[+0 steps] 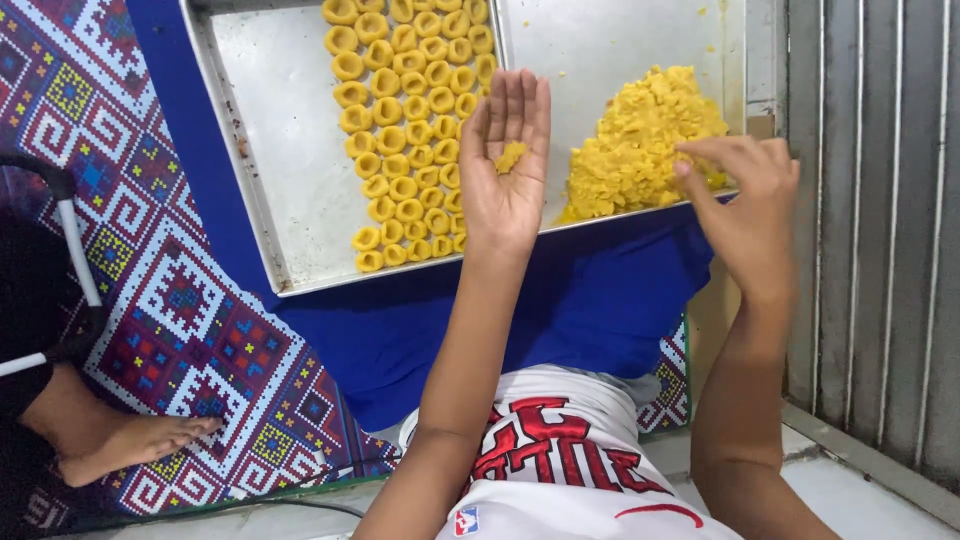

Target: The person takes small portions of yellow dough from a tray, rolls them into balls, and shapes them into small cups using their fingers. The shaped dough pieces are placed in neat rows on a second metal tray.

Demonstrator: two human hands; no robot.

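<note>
Left hand (507, 165): palm up, fingers extended flat, not closed; small lump of yellow dough (511, 156) rests loose on palm, cupped so it stays put.

Right hand (745, 195): fingers curled down, fingertips at near edge of loose yellow dough pile (640, 140); pinch not visible, cannot tell if it holds any.

Two shallow metal baking trays: left tray (270, 150), right tray (610, 40).

Shaped yellow dough rings (410, 130): packed in about four rows along left tray's right side; several dozen, exact count not readable.

Blue cloth (600, 290) under trays, patterned mat (170, 290) left.
</note>
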